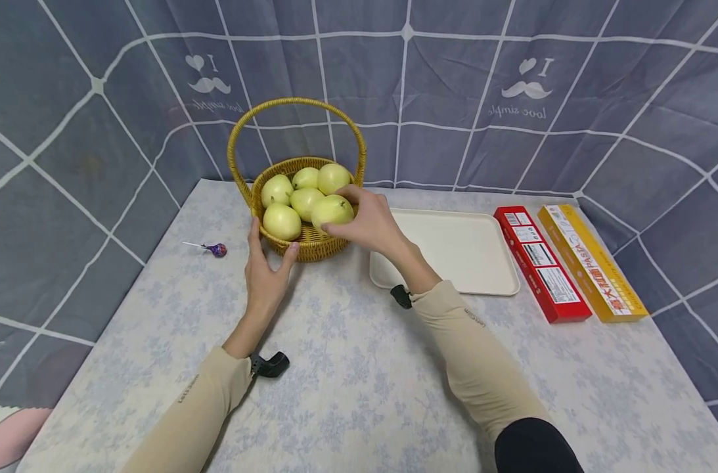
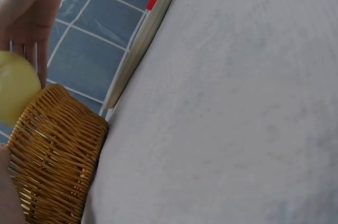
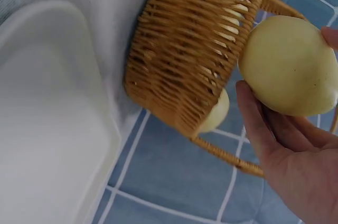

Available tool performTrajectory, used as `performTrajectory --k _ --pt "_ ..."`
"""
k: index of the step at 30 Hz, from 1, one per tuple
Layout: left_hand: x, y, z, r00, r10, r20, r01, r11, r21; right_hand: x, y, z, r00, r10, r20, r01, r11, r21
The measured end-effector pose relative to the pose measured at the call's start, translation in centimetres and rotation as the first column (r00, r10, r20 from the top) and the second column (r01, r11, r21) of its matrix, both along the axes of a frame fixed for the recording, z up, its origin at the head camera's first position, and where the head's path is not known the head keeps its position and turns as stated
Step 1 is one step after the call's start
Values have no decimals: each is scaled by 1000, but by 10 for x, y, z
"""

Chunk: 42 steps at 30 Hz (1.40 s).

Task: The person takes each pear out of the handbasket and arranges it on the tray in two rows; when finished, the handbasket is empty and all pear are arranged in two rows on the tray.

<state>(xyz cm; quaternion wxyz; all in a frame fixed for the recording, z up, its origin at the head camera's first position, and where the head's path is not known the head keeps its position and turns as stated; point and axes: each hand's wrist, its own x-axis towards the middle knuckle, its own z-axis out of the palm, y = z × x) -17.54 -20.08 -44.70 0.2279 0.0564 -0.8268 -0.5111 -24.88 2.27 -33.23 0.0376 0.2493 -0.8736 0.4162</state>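
A brown wicker basket (image 1: 316, 250) with a tall hoop handle stands at the back left of the table. Several pale yellow-green pears (image 1: 282, 221) lie inside it. My left hand (image 1: 265, 279) holds the basket's front left side, thumb at the rim and fingers along the wall. Over the basket's right part, my right hand (image 1: 367, 220) grips one pear (image 3: 290, 65) between thumb and fingers. In the right wrist view this pear is beside the rim, with the palm below it. The left wrist view shows the pear (image 2: 16, 86) partly cut off at the frame's edge.
Right of the basket lies a white rectangular tray (image 1: 453, 253). Beyond it are a red box (image 1: 542, 263) and a yellow pasta box (image 1: 592, 263). A wrapped lollipop (image 1: 218, 249) lies left of the basket. Grey checked cloth (image 1: 441, 85) hangs behind the table.
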Motion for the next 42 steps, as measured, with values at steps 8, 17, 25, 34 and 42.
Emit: performTrajectory --k 8,17,25,34,42 --pt "1 0 0 1000 -6 -1 6 1000 8 7 24 -7 999 -18 44 22 995 -93" --pt "-1 2 1 1000 -6 -19 6 1000 9 -1 52 -16 989 -130 76 138 985 -106" --pt "1 1 2 1000 -15 -12 15 1000 4 -15 74 -32 946 -269 183 270 963 17" --pt "2 1 1 1000 -9 -20 10 1000 13 -28 77 -59 894 -364 259 355 931 85" --pt "2 0 0 1000 -14 -11 14 1000 17 -33 75 -69 891 -402 211 413 911 -11"
